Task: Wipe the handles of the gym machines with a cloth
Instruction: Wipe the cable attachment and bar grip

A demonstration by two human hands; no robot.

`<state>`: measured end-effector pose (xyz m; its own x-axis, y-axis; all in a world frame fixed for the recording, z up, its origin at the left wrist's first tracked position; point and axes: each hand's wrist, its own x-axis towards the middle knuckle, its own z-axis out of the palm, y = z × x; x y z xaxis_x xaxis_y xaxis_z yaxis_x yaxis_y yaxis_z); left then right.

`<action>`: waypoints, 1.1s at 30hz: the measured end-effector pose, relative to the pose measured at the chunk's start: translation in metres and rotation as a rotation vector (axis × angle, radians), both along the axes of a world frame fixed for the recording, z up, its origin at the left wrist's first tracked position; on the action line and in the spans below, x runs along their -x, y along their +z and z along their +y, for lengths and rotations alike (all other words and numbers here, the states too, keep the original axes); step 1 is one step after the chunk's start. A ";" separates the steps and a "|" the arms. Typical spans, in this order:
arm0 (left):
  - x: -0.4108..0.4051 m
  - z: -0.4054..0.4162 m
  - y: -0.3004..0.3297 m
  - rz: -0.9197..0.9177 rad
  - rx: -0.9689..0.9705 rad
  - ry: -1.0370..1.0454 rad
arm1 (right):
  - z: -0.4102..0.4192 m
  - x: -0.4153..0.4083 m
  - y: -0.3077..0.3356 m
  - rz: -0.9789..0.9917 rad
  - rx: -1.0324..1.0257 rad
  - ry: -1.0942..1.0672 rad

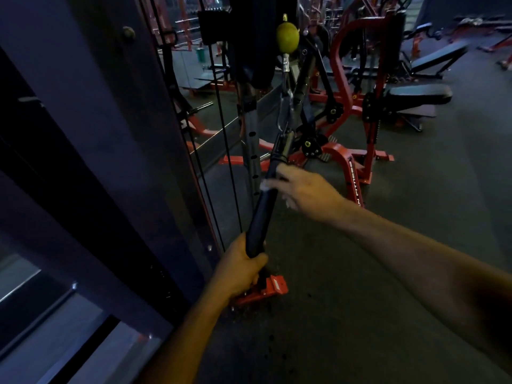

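Left hand [241, 268] grips lower end of long black padded bar handle [263, 209], fingers wrapped around it. Right hand [303, 189] higher on same handle, fingers curled, pressing small white cloth [265, 186] against it. Handle hangs tilted from metal clip under yellow-green ball stopper [287, 36]. Beyond, red steel gym machine [349, 151] on dark floor [415, 203].

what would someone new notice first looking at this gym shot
Two bare arms reach into the middle: the left hand holds the low end of a black bar handle, and the right hand presses a whitish cloth against it higher up. Above hangs a yellow-green ball on the cable, with red machine frames behind.
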<state>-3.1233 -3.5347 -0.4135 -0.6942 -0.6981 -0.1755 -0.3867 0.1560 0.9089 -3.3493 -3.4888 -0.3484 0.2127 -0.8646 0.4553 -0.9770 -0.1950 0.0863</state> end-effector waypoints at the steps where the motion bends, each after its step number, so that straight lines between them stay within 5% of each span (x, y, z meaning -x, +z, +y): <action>1: 0.001 0.000 0.000 -0.002 -0.002 -0.002 | -0.007 0.011 0.005 -0.005 0.028 -0.044; 10: -0.001 0.004 -0.005 0.013 -0.006 0.012 | -0.007 -0.014 -0.004 -0.206 0.113 -0.067; 18: 0.004 0.003 -0.003 -0.012 0.004 0.014 | 0.018 -0.033 -0.019 -0.051 -0.073 0.069; 25: 0.009 0.004 -0.003 -0.024 -0.007 0.023 | -0.015 0.022 0.022 -0.087 0.044 -0.160; 33: 0.002 -0.003 -0.002 -0.065 -0.015 0.001 | 0.017 -0.043 -0.036 -0.229 0.048 0.028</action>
